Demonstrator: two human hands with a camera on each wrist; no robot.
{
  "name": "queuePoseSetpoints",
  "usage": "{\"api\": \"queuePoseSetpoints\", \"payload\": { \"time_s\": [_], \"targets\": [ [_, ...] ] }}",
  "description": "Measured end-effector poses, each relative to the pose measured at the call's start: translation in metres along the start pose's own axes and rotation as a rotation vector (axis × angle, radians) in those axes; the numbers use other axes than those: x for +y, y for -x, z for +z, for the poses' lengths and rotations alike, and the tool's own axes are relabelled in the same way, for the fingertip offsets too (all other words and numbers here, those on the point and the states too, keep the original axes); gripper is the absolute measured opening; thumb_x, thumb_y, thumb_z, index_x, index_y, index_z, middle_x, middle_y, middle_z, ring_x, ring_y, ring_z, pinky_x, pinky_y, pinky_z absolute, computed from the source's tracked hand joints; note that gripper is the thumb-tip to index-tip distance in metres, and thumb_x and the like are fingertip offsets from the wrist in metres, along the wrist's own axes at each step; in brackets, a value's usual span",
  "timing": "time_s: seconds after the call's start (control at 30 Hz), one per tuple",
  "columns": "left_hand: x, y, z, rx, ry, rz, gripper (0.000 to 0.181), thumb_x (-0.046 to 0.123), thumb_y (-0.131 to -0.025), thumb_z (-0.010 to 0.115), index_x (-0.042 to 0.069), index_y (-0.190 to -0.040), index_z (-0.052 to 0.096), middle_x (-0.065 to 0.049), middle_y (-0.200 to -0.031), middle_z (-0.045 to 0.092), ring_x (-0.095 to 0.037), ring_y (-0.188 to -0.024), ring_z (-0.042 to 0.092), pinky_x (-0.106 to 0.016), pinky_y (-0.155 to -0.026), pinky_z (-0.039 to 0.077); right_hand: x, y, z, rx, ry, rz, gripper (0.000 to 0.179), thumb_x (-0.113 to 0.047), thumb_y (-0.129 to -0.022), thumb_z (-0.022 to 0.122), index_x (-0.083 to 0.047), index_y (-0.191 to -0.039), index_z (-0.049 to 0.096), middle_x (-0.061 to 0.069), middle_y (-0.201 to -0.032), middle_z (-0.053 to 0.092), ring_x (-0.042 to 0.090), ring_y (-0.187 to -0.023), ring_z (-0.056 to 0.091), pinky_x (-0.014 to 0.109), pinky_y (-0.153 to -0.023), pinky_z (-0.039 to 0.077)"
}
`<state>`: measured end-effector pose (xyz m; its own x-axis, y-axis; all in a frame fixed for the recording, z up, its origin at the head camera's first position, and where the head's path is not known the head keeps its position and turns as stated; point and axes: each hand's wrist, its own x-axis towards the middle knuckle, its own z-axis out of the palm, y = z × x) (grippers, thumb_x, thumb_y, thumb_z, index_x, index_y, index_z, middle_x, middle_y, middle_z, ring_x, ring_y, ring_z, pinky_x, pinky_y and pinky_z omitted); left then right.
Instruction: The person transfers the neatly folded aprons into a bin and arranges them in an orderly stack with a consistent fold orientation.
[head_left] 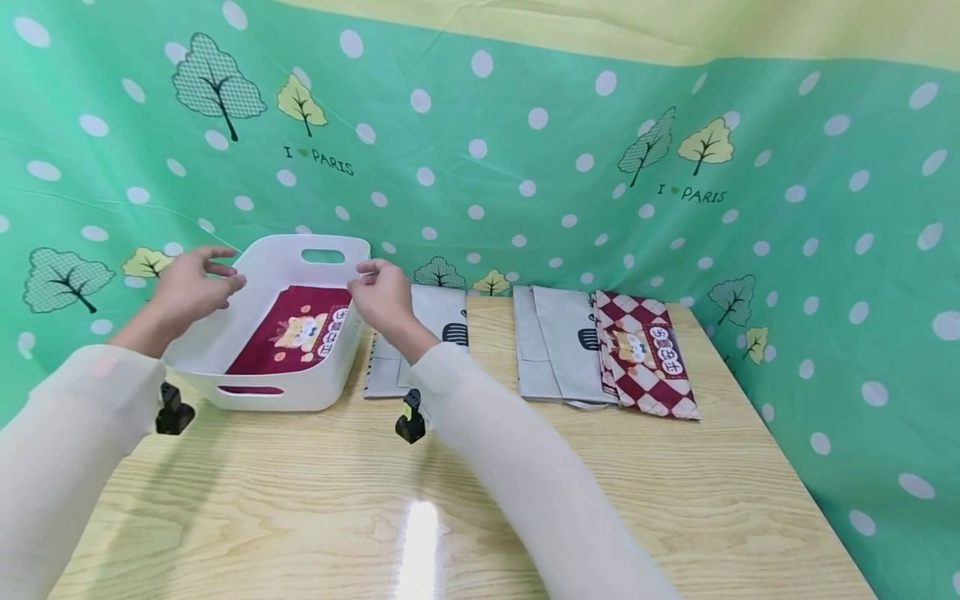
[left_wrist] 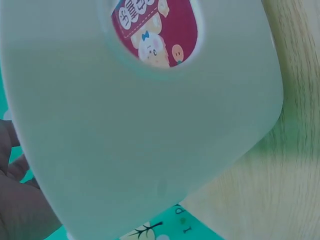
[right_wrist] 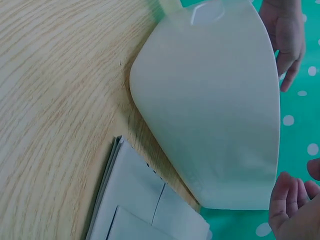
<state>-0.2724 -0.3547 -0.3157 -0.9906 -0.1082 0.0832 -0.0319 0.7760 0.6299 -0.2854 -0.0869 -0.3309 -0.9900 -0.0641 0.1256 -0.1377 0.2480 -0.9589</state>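
A white plastic basket (head_left: 202,342) with oval handle holes stands on the left of the table. Inside it lies a dark red folded cloth item (head_left: 258,343) with a cartoon dog print and white lettering. My left hand (head_left: 197,287) hovers at the basket's left rim, fingers loosely bent. Over the right rim is my right hand (head_left: 382,296), its fingers slightly curled with nothing visible between them. The right wrist view shows that hand (right_wrist: 297,207) beside the basket wall. In the left wrist view, the wall partly hides the left hand (left_wrist: 22,200).
Right of the basket lies a grey folded cloth item (head_left: 397,367), partly behind my right hand. Farther right lie more grey folded items (head_left: 558,350) and a red-and-white checked one (head_left: 656,379). A green dotted curtain (head_left: 480,150) hangs behind the wooden table (head_left: 300,500).
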Motion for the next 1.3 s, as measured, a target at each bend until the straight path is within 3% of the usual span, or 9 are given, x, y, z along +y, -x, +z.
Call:
{"api": "queuePoseSetpoints", "payload": {
  "time_s": [0.3, 0.53, 0.73, 0.8, 0.93, 1.03, 1.3],
  "targets": [
    [0.006, 0.002, 0.008, -0.009, 0.070, -0.005, 0.067, 0.030, -0.106, 0.053, -0.004, -0.157, 0.028, -0.036, -0.138, 0.047, -0.053, -0.112, 0.060, -0.056, -0.090, 0.057, 0.011, -0.003, -0.023, -0.017, -0.032, -0.087, 0.024, -0.008, -0.099, 0.065, -0.004, -0.123, 0.068, -0.001, -0.095, 0.065, 0.010, -0.085, 0.061, 0.020, -0.069, 0.054],
    [0.016, 0.004, 0.024, 0.003, 0.165, 0.002, 0.062, 0.026, -0.107, 0.053, -0.002, -0.157, 0.031, -0.032, -0.140, 0.046, -0.049, -0.119, 0.056, -0.034, -0.081, 0.061, 0.022, -0.008, -0.045, 0.024, -0.039, -0.085, 0.020, -0.011, -0.099, 0.066, -0.007, -0.119, 0.069, 0.000, -0.096, 0.065, 0.012, -0.086, 0.062, 0.022, -0.070, 0.054],
    [0.030, 0.011, 0.035, 0.006, 0.186, 0.018, 0.060, 0.026, -0.106, 0.054, 0.001, -0.157, 0.033, -0.030, -0.140, 0.048, -0.047, -0.120, 0.056, -0.015, -0.071, 0.054, 0.027, -0.012, -0.064, 0.047, -0.048, -0.085, 0.021, -0.014, -0.100, 0.067, -0.009, -0.120, 0.069, 0.002, -0.098, 0.065, 0.015, -0.088, 0.062, 0.026, -0.073, 0.054],
    [0.037, 0.013, 0.037, -0.006, 0.189, 0.033, 0.060, 0.026, -0.106, 0.055, 0.002, -0.157, 0.034, -0.030, -0.139, 0.049, -0.047, -0.119, 0.056, -0.014, -0.072, 0.053, 0.029, -0.011, -0.071, 0.052, -0.040, -0.089, 0.023, -0.014, -0.100, 0.066, -0.008, -0.122, 0.069, 0.002, -0.099, 0.065, 0.015, -0.089, 0.063, 0.026, -0.073, 0.054],
    [0.049, 0.016, 0.044, -0.042, 0.170, 0.055, 0.062, 0.028, -0.105, 0.057, 0.005, -0.158, 0.033, -0.029, -0.141, 0.048, -0.048, -0.121, 0.055, -0.035, -0.088, 0.059, 0.032, -0.011, -0.081, 0.071, -0.007, -0.109, 0.023, -0.013, -0.100, 0.066, -0.007, -0.122, 0.069, 0.004, -0.098, 0.066, 0.016, -0.089, 0.064, 0.027, -0.073, 0.054],
    [0.055, 0.018, 0.050, -0.061, 0.169, 0.064, 0.064, 0.030, -0.105, 0.058, 0.008, -0.159, 0.032, -0.028, -0.142, 0.048, -0.048, -0.123, 0.054, -0.053, -0.096, 0.055, 0.035, -0.010, -0.088, 0.077, 0.024, -0.127, 0.022, -0.013, -0.100, 0.066, -0.008, -0.121, 0.069, 0.004, -0.099, 0.066, 0.015, -0.089, 0.064, 0.026, -0.073, 0.054],
    [0.078, 0.028, 0.064, -0.035, 0.231, 0.097, 0.059, 0.029, -0.105, 0.058, 0.011, -0.158, 0.036, -0.020, -0.141, 0.051, -0.041, -0.126, 0.054, -0.053, -0.098, 0.054, 0.041, -0.007, -0.100, 0.053, 0.061, -0.188, 0.025, -0.014, -0.102, 0.064, -0.006, -0.126, 0.066, 0.006, -0.103, 0.064, 0.017, -0.092, 0.061, 0.026, -0.074, 0.054]
  ]
}}
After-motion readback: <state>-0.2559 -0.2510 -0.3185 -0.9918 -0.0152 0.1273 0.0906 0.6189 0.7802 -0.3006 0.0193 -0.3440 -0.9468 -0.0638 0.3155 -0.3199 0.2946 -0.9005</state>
